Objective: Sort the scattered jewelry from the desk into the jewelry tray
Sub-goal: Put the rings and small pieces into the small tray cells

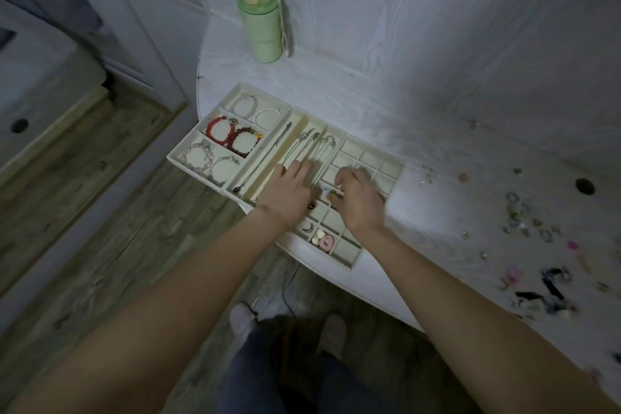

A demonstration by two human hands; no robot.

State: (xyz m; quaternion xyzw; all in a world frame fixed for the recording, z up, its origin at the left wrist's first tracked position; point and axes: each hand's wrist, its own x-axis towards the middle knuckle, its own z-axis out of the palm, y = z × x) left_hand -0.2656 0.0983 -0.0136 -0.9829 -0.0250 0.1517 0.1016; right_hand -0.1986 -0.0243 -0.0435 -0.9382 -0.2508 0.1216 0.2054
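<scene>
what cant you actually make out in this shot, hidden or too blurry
Head view only:
- Tray cells under the left hand and right hand: hidden by the hands.
- The small item between the fingertips: too small to identify.
- Scattered jewelry on the desk: blurred, types unclear.
- Dark pieces near the right edge: smeared and partly cut off.

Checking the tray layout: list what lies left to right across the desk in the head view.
Bracelets → necklaces → left hand → right hand → scattered rings.
</scene>
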